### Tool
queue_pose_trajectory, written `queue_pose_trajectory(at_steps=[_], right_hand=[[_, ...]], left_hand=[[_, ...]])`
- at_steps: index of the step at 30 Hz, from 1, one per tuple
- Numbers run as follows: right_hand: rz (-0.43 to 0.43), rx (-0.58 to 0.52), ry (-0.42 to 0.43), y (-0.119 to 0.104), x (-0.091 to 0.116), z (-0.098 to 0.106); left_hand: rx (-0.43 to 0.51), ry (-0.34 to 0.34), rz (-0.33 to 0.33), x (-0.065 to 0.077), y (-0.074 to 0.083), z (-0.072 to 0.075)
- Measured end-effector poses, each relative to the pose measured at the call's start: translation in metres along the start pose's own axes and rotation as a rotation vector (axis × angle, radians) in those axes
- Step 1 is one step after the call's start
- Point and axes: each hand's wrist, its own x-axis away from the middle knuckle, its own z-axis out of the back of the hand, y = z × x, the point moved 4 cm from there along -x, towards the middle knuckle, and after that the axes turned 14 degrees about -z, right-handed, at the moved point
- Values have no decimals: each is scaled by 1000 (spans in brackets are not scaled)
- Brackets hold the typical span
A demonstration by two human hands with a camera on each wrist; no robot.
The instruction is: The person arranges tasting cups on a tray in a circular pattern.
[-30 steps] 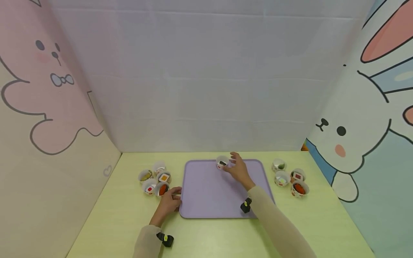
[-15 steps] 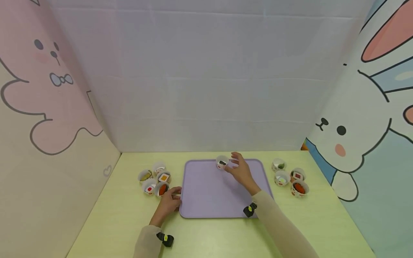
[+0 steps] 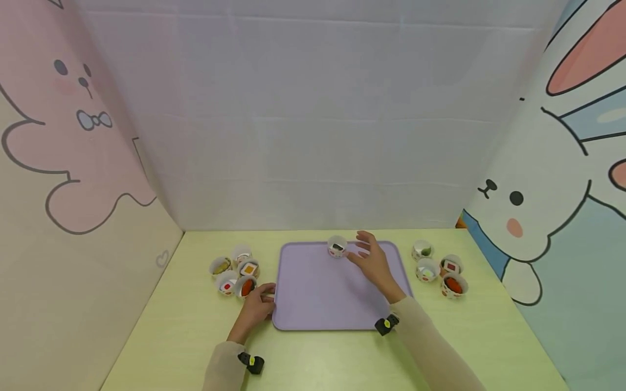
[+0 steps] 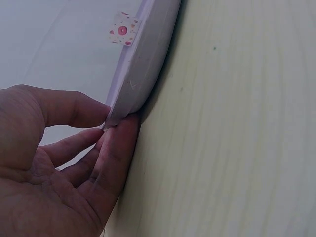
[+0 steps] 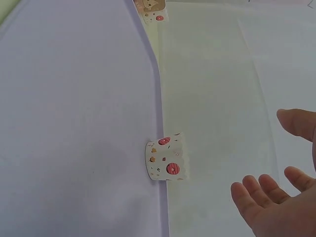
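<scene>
A small patterned paper cup (image 3: 337, 247) stands upright near the far edge of the lilac tray (image 3: 323, 293). Its red and orange print shows in the right wrist view, where the cup (image 5: 165, 159) is apart from my fingers. My right hand (image 3: 375, 267) hovers over the tray just right of that cup, fingers spread, holding nothing. At the tray's left side, my left hand (image 3: 256, 305) pinches the rim. The left wrist view shows the thumb (image 4: 81, 111) on top of the tray rim (image 4: 136, 81) and fingers beneath.
Several cups with coloured contents, one of them a cup with orange filling (image 3: 246, 287), cluster left of the tray, close to my left hand. More cups, including another orange-filled cup (image 3: 454, 286), stand to its right. A white backdrop (image 3: 313, 136) rises behind the table.
My right hand has let go of the cup and drawn back to the right. The cup stays at the tray's far edge. My left hand has not moved.
</scene>
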Motion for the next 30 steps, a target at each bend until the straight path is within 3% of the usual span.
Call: queue_pose_trajectory(at_steps=[12, 21, 30], right_hand=[[39, -50, 13, 1, 20, 15], [63, -101, -25, -20, 48, 31], [97, -101, 39, 5, 45, 51]], left_hand=[[2, 0, 2, -1, 0, -1], [9, 1, 10, -2, -1, -1], [8, 2, 6, -1, 0, 0]])
